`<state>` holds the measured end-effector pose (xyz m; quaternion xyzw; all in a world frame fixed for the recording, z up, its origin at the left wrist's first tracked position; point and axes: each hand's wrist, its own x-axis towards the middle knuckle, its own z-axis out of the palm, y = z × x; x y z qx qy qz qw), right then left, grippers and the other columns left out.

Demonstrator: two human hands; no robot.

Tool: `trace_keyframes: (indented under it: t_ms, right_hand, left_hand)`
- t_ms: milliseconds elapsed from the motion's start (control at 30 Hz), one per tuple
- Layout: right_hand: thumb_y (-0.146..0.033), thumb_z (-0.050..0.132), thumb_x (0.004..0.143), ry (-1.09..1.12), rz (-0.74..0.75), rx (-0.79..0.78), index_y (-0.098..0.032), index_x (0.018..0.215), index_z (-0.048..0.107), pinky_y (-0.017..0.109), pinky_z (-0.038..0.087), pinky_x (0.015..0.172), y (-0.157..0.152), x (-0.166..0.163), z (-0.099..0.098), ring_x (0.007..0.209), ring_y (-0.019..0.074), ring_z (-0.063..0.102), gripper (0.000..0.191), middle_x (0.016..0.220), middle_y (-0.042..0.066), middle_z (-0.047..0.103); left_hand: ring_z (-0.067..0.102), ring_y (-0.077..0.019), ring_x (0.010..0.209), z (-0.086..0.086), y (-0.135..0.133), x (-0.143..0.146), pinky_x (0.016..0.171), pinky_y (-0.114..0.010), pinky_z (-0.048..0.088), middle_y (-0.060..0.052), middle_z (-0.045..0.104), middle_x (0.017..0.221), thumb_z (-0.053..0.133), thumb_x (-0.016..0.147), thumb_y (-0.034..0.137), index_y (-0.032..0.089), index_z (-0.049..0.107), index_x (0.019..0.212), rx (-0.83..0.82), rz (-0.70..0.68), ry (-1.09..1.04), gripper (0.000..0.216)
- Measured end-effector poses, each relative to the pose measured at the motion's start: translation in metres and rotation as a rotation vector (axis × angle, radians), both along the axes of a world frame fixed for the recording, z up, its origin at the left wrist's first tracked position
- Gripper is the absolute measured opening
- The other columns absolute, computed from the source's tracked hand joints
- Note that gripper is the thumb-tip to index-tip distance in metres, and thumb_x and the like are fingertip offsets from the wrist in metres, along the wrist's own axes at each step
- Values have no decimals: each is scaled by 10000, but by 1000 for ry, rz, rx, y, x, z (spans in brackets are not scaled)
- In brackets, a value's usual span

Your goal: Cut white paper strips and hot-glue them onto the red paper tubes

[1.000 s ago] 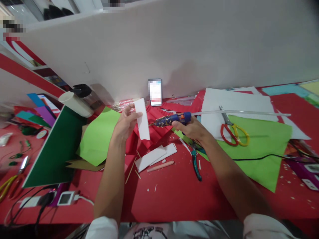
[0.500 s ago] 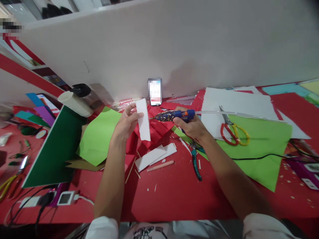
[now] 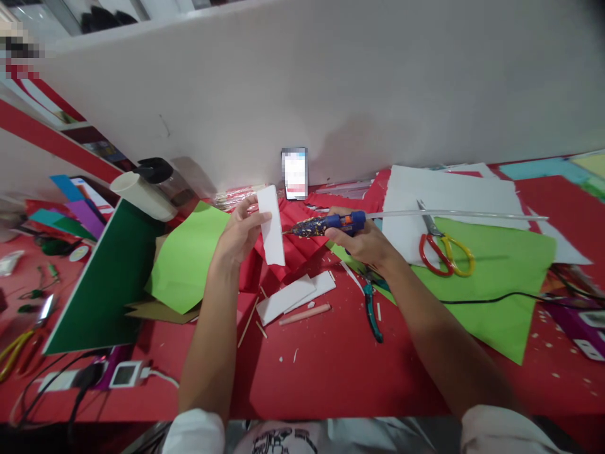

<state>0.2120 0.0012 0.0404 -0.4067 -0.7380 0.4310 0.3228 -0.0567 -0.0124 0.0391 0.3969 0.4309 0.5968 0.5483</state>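
Note:
My left hand [image 3: 241,232] pinches a white foam board strip [image 3: 271,233] and holds it nearly upright. In my right hand [image 3: 362,243] is a blue glue gun [image 3: 321,224], speckled with dried bits, with a long clear glue stick [image 3: 454,215] out of its back. The gun's nozzle points left, at or very close to the strip's right edge; whether they touch I cannot tell. Below the hands lie two more white strips [image 3: 286,301] and a pinkish stick [image 3: 305,314]. Teal-handled pliers [image 3: 372,315] rest under my right forearm.
Scissors [image 3: 444,252] lie on green and white sheets [image 3: 496,277] at right. A dark green board [image 3: 101,290] leans at left beside a light green sheet [image 3: 189,258]. A phone [image 3: 295,176] stands against the wall. A power strip [image 3: 108,372] with cables sits at front left.
The glue gun has shifted slightly left and down along the strip's edge, its nozzle now lower. My left hand and the strip have hardly moved.

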Motion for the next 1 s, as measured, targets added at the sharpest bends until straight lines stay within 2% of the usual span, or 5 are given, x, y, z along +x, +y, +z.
trace_keyframes:
  t_ms: [133, 300, 500, 733, 1000]
  right_hand:
    - [-651, 697, 832, -3, 40, -13, -251, 757, 512, 323, 334, 627, 0, 2, -1, 636, 158, 425, 447, 683, -36, 463]
    - [-626, 719, 827, 9, 183, -91, -261, 852, 602, 320, 370, 660, 2, 6, -4, 691, 179, 501, 384, 747, -21, 572]
    - [-595, 760, 789, 126, 142, -65, -246, 853, 605, 338, 407, 702, 1, 5, 0, 724, 193, 560, 388, 783, 2, 634]
    - [-607, 709, 831, 83, 53, -20, -245, 759, 496, 306, 291, 577, 1, 3, -2, 584, 133, 387, 426, 626, -55, 444]
    - [-625, 698, 850, 47, 68, 9, -245, 758, 476, 322, 292, 605, 5, 4, -7, 620, 144, 400, 450, 662, -44, 430]
  left_hand:
    - [682, -160, 700, 0, 0, -1, 698, -315, 558, 23, 727, 818, 908, 588, 192, 240, 655, 1012, -8, 20, -24, 497]
    - [696, -163, 735, -1, 0, -3, 713, -312, 568, 11, 752, 868, 897, 594, 184, 236, 666, 985, -1, 37, -34, 457]
    - [678, -153, 719, -3, 1, -3, 709, -303, 550, 19, 739, 853, 891, 609, 182, 238, 660, 969, 14, 20, -28, 432]
    - [671, -134, 677, 0, 0, -1, 675, -275, 547, 26, 729, 805, 901, 593, 166, 220, 661, 981, 10, -2, -45, 459]
    - [670, -136, 650, -2, 1, 0, 632, -270, 538, 29, 731, 786, 911, 589, 160, 223, 670, 987, 19, -29, -55, 470]
